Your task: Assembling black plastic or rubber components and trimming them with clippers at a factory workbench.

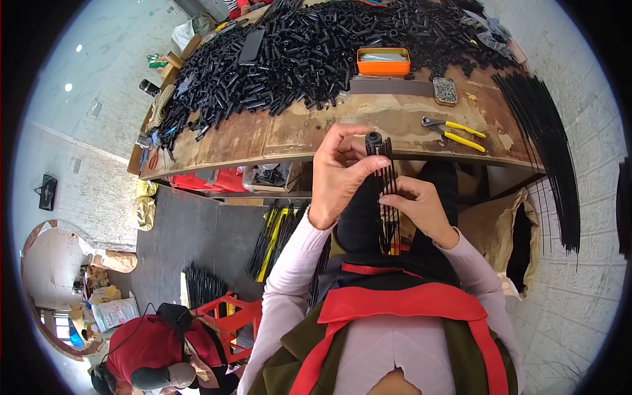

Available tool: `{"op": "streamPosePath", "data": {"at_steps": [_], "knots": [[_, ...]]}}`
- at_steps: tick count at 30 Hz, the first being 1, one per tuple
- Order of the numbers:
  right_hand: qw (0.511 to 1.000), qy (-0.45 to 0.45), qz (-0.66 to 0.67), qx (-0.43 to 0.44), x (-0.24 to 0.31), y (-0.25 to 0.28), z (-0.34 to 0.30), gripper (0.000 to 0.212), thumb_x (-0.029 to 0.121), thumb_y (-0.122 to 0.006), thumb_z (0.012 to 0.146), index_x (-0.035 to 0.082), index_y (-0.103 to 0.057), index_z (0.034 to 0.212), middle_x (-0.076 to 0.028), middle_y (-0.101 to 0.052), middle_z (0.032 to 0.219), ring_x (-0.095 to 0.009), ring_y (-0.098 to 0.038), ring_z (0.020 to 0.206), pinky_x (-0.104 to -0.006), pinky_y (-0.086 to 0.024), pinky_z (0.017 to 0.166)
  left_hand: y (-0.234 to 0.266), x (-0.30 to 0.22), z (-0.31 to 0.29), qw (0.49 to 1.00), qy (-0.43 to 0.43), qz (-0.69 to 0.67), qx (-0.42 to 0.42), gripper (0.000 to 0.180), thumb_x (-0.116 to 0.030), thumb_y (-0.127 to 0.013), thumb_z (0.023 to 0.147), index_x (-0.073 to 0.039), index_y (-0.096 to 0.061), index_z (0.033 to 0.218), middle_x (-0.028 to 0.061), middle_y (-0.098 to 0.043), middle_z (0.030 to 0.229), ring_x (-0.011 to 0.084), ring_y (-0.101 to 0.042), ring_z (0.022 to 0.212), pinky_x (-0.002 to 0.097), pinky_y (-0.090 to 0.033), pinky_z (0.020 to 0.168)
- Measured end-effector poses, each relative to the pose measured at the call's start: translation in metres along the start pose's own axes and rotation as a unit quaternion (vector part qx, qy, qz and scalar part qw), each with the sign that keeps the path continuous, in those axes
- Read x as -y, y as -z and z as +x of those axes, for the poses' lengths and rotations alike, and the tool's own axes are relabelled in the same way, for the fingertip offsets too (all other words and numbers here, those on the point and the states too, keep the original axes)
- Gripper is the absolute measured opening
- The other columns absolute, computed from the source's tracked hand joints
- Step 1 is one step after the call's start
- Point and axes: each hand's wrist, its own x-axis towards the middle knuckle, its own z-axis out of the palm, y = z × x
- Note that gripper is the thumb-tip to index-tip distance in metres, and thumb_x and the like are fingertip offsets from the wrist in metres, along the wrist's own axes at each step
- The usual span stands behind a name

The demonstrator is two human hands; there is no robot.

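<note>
Upright in front of my body stands what looks like a folded umbrella frame [387, 197], a bundle of thin black ribs with a round black tubular piece [374, 140] at its upper end. My left hand [339, 172] is closed around that upper end, thumb across the front and fingers behind. Lower down, on the frame's right side, my right hand [418, 205] pinches the ribs between thumb and fingers. The frame's lower end runs down toward my lap, between dark-clothed legs.
Heaped black tubular parts [309, 56] cover the back of the wooden table [240, 141]. Nearer lie yellow-handled pincers [461, 133], an orange box [384, 62] and a small speckled tin [445, 91]. Long black rods [553, 151] overhang the right edge. Another person [164, 349] bends at lower left.
</note>
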Motion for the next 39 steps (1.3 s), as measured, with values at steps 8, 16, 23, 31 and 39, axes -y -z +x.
{"op": "streamPosePath", "data": {"at_steps": [8,16,23,31,39], "knots": [[0.999,-0.002,0.027,-0.028,-0.007,-0.004,0.015,0.009,0.005,-0.070,0.085,-0.003,-0.067,0.088,-0.003,-0.065,0.074,-0.007,-0.058,0.071,-0.0217,-0.046,0.065,-0.010,-0.001,0.004,0.998,0.030,-0.039,-0.039,0.032,-0.013,-0.062,0.095,0.002,-0.056,0.122,0.0073,-0.065,0.103,0.0143,-0.063,0.091,0.0277,-0.049,0.086],[0.998,0.008,0.015,-0.066,-0.018,-0.004,0.025,0.011,0.006,-0.074,0.081,-0.002,-0.069,0.086,-0.003,-0.067,0.073,-0.007,-0.059,0.066,-0.0215,-0.046,0.060,-0.034,0.010,-0.001,0.994,-0.012,-0.011,-0.105,0.037,-0.015,-0.041,0.104,0.003,-0.049,0.136,0.0055,-0.063,0.101,0.0107,-0.060,0.093,0.0245,-0.047,0.086],[0.995,-0.002,-0.052,-0.086,-0.017,-0.004,0.025,0.010,0.006,-0.075,0.081,-0.001,-0.069,0.086,-0.002,-0.067,0.072,-0.006,-0.059,0.066,-0.0212,-0.045,0.060,-0.037,0.010,0.001,0.994,-0.004,-0.008,-0.113,0.039,-0.014,-0.053,0.100,0.003,-0.049,0.135,0.0039,-0.062,0.097,0.0095,-0.058,0.087,0.0235,-0.046,0.084],[0.996,0.002,-0.024,-0.084,-0.033,-0.002,0.034,0.011,0.006,-0.075,0.081,-0.002,-0.069,0.086,-0.002,-0.068,0.072,-0.005,-0.058,0.066,-0.0215,-0.045,0.060,-0.039,0.021,0.005,0.990,-0.017,0.026,-0.136,0.032,-0.013,-0.055,0.099,0.004,-0.053,0.125,0.0011,-0.056,0.085,0.0085,-0.053,0.080,0.0217,-0.043,0.075],[0.881,0.173,-0.433,-0.078,-0.023,0.052,0.021,0.009,0.006,-0.070,0.076,0.001,-0.066,0.083,-0.011,-0.063,0.081,-0.030,-0.060,0.079,-0.0374,-0.049,0.072,-0.019,0.035,0.026,0.990,-0.052,0.020,-0.132,0.026,-0.008,-0.046,0.101,0.003,-0.051,0.125,0.0026,-0.054,0.085,0.0082,-0.053,0.076,0.0220,-0.045,0.071]]}}
